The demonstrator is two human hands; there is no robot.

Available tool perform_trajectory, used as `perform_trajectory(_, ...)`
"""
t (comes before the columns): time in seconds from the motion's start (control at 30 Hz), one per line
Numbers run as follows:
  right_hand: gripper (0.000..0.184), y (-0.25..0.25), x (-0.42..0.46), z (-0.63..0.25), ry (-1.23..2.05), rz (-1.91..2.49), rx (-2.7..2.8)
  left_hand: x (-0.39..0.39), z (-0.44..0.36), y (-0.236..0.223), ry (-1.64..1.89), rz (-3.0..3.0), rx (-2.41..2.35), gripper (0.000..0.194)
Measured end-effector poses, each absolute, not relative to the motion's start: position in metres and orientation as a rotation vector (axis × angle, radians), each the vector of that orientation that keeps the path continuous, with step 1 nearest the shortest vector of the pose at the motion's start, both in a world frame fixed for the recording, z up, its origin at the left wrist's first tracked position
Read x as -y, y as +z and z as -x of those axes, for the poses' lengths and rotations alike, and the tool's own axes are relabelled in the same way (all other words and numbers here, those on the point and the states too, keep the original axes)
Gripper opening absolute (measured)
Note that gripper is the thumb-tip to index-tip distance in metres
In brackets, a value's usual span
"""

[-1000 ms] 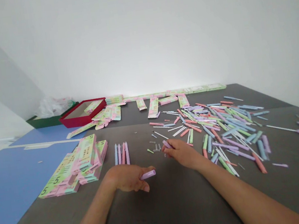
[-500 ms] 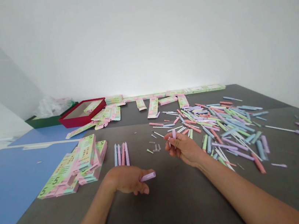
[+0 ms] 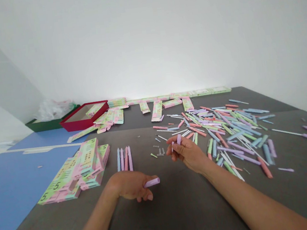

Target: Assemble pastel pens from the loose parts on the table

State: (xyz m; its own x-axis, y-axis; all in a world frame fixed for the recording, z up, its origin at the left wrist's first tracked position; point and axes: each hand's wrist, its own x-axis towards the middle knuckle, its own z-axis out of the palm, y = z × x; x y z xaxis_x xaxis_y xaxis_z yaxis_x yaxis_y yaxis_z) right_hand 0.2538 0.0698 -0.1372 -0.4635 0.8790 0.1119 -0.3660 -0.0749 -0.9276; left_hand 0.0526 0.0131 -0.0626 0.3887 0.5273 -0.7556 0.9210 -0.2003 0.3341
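Note:
My left hand (image 3: pixel 133 185) is closed around a purple pen barrel (image 3: pixel 152 182), whose open end points right. Between the thumb and fingers of my right hand (image 3: pixel 186 152) is a short purple pen part (image 3: pixel 179 139), held upright. Just beyond my left hand, several pens (image 3: pixel 124 159) in blue, purple and pink lie side by side. Small clear pieces (image 3: pixel 161 151) and a tiny green part (image 3: pixel 154 155) rest on the table left of my right hand. To the right spreads a large heap of loose pen parts (image 3: pixel 229 127) in pastel colours, with white refills among them.
Stacked pen boxes (image 3: pixel 87 158) stand at the left on the dark table (image 3: pixel 181 210). Behind them are a red box (image 3: pixel 76 124) and a green tray (image 3: pixel 43 125) with plastic bags. More cartons (image 3: pixel 157 110) lie along the wall. A blue surface (image 3: pixel 6 185) adjoins the left side.
My right hand has shifted very slightly to the left with the purple part in it. My left hand and its barrel are almost unmoved.

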Motion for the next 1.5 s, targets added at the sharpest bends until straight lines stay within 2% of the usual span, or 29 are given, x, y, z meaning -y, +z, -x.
perform_trajectory(0.23, 0.030, -0.139, -0.069, -0.254, 1.602, 0.561, 1.315, -0.013, -0.053, -0.065, -0.639, -1.860, -1.244, 0.061)
perform_trajectory(0.53, 0.026, -0.134, -0.067, -0.255, 1.673, 0.567, 1.211, -0.012, -0.054, -0.065, -0.664, -1.848, -1.215, 0.063)
perform_trajectory(0.7, 0.024, -0.133, -0.066, -0.255, 1.703, 0.521, 1.179, -0.012, -0.054, -0.066, -0.626, -1.827, -1.229, 0.054)
perform_trajectory(0.87, 0.025, -0.130, -0.063, -0.255, 1.710, 0.534, 1.170, -0.013, -0.054, -0.067, -0.636, -1.820, -1.205, 0.062)
perform_trajectory(1.0, 0.027, -0.130, -0.063, -0.255, 1.726, 0.519, 1.127, -0.013, -0.053, -0.069, -0.615, -1.820, -1.221, 0.061)
perform_trajectory(1.5, 0.017, -0.132, -0.064, -0.254, 1.784, 0.447, 1.055, -0.013, -0.052, -0.073, -0.623, -1.804, -1.217, 0.056)
